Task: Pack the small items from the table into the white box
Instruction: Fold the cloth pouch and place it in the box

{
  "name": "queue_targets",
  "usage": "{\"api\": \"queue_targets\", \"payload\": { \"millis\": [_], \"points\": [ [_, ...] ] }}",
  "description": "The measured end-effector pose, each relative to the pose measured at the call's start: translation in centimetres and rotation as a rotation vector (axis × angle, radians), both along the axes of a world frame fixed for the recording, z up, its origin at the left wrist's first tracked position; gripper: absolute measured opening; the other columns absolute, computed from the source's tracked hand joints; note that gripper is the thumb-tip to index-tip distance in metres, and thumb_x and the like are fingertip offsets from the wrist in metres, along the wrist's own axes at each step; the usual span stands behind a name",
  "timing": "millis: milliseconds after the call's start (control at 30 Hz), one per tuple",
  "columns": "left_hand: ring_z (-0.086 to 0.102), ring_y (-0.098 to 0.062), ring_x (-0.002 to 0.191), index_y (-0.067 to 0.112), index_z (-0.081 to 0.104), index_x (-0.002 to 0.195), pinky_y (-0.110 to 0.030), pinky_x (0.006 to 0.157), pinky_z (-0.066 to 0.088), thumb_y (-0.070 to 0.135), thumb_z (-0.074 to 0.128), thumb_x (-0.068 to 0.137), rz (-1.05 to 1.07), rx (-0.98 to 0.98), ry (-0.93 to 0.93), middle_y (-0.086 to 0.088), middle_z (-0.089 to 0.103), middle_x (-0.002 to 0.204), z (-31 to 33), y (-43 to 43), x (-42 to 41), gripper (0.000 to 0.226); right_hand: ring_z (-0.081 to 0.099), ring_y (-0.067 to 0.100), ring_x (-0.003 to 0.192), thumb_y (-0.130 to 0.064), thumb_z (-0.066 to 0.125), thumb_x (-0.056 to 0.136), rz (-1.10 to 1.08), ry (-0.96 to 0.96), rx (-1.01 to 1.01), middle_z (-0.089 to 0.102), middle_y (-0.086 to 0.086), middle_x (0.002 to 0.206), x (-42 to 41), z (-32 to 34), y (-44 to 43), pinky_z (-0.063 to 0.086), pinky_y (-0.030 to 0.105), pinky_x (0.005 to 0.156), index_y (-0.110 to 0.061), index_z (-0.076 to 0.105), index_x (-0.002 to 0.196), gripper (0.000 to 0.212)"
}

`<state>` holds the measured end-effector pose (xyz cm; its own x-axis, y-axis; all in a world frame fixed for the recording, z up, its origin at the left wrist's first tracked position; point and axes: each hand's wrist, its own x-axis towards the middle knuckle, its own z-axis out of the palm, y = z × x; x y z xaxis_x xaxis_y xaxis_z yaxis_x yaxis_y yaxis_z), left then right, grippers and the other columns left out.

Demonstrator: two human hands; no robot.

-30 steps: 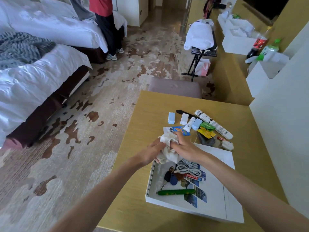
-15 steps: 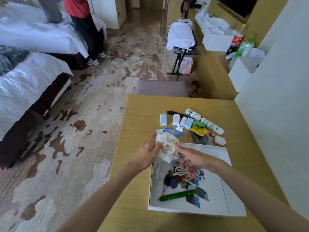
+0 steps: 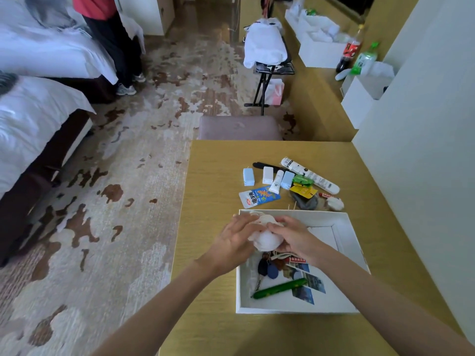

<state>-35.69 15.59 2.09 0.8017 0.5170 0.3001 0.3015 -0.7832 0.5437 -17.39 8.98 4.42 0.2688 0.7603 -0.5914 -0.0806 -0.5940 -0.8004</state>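
Note:
The white box lies open on the wooden table. Over its far left corner my left hand and my right hand both grip a balled white cloth. Inside the box lie a green pen, keys with blue tags, photo cards and a partly hidden cable. Beyond the box, small items sit on the table: a blue snack packet, pale blue and white small boxes, a little white tube, a long white tube, green and yellow sachets.
A padded stool stands at the table's far edge. A white wall runs along the right. Beds stand on the left, with a person's legs beside them. A folding rack with white laundry stands on the patterned carpet.
My right hand has come back onto the cloth, and both hands have lowered it toward the box's far left corner. The cloth looks more tightly balled.

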Motion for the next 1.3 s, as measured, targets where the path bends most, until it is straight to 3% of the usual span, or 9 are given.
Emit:
{"api": "queue_targets", "payload": {
  "millis": [167, 333, 400, 533, 633, 733, 867, 1133, 1300],
  "points": [
    [0.051, -0.021, 0.115, 0.013, 0.062, 0.116, -0.034, 0.091, 0.049, 0.005, 0.053, 0.084, 0.205, -0.032, -0.062, -0.004, 0.059, 0.125, -0.6, 0.5, -1.7, 0.034, 0.059, 0.010, 0.095, -0.026, 0.061, 0.094, 0.231, -0.408, 0.135, 0.060, -0.001, 0.113, -1.4, -1.2, 0.6, 0.050, 0.026, 0.075, -0.020, 0.049, 0.122, 0.032],
    [0.049, -0.012, 0.115, 0.019, 0.060, 0.118, -0.029, 0.096, 0.045, 0.006, 0.050, 0.089, 0.251, -0.208, -0.036, 0.004, 0.057, 0.125, -0.9, 0.3, -2.3, 0.034, 0.056, 0.022, 0.107, -0.025, 0.047, 0.100, 0.416, -0.566, -0.009, 0.056, 0.009, 0.123, -2.5, -2.7, 2.2, 0.049, 0.037, 0.089, -0.018, 0.038, 0.136, 0.038],
    [0.048, -0.010, 0.116, 0.022, 0.058, 0.118, -0.029, 0.096, 0.045, 0.012, 0.048, 0.091, 0.246, -0.271, -0.012, 0.007, 0.057, 0.125, -0.8, 0.1, -2.2, 0.031, 0.054, 0.028, 0.113, -0.024, 0.047, 0.099, 0.520, -0.785, -0.035, 0.051, 0.014, 0.128, -2.7, -3.3, 2.5, 0.048, 0.041, 0.092, -0.016, 0.037, 0.138, 0.041],
    [0.045, -0.009, 0.119, 0.025, 0.057, 0.118, -0.024, 0.092, 0.041, 0.017, 0.047, 0.092, 0.240, -0.335, 0.061, 0.009, 0.053, 0.127, -1.0, 0.0, -1.9, 0.029, 0.042, 0.029, 0.122, -0.031, 0.053, 0.094, 0.763, -1.445, -0.056, 0.050, 0.011, 0.128, -2.9, -3.1, 2.5, 0.044, 0.039, 0.091, -0.017, 0.045, 0.132, 0.041],
    [0.047, -0.012, 0.117, 0.020, 0.061, 0.115, -0.023, 0.092, 0.039, 0.017, 0.049, 0.093, 0.243, -0.319, 0.033, 0.005, 0.056, 0.125, -1.3, 0.1, -1.2, 0.025, 0.051, 0.027, 0.110, -0.026, 0.063, 0.086, 0.815, -1.658, 0.031, 0.057, 0.007, 0.114, -3.4, -2.5, 2.7, 0.044, 0.038, 0.083, -0.017, 0.051, 0.120, 0.037],
    [0.049, -0.014, 0.113, 0.018, 0.067, 0.107, -0.019, 0.092, 0.036, 0.019, 0.052, 0.093, 0.272, -0.303, -0.002, 0.003, 0.061, 0.119, -1.6, 0.6, -0.4, 0.020, 0.060, 0.027, 0.097, -0.020, 0.063, 0.085, 0.874, -1.669, 0.135, 0.059, 0.006, 0.107, -3.4, -2.2, 2.8, 0.048, 0.039, 0.079, -0.015, 0.058, 0.112, 0.028],
    [0.047, -0.012, 0.108, 0.018, 0.067, 0.099, -0.027, 0.088, 0.044, 0.009, 0.048, 0.088, 0.304, -0.219, 0.011, 0.004, 0.062, 0.111, -1.5, 2.2, 0.1, 0.023, 0.056, 0.029, 0.106, -0.015, 0.054, 0.091, 1.042, -1.474, 0.274, 0.056, 0.009, 0.119, -1.2, -3.4, 2.4, 0.046, 0.040, 0.082, -0.013, 0.058, 0.123, 0.033],
    [0.053, -0.015, 0.104, 0.018, 0.066, 0.095, -0.034, 0.083, 0.049, 0.005, 0.046, 0.085, 0.371, -0.283, 0.021, 0.002, 0.063, 0.106, -0.9, 6.4, 2.2, 0.026, 0.059, 0.011, 0.093, -0.024, 0.048, 0.098, 0.817, -1.088, 0.490, 0.061, -0.003, 0.115, 2.6, -1.7, 2.9, 0.052, 0.033, 0.080, -0.019, 0.059, 0.125, 0.030],
    [0.055, -0.018, 0.102, 0.017, 0.067, 0.100, -0.035, 0.081, 0.049, 0.006, 0.046, 0.088, 0.399, -0.347, 0.129, -0.002, 0.062, 0.111, -1.1, 10.0, 5.1, 0.027, 0.055, 0.008, 0.067, -0.017, 0.053, 0.096, 0.575, -1.068, 0.531, 0.062, -0.011, 0.085, 6.1, 1.6, 4.3, 0.045, 0.028, 0.059, -0.014, 0.070, 0.106, 0.020]
  ]
}}
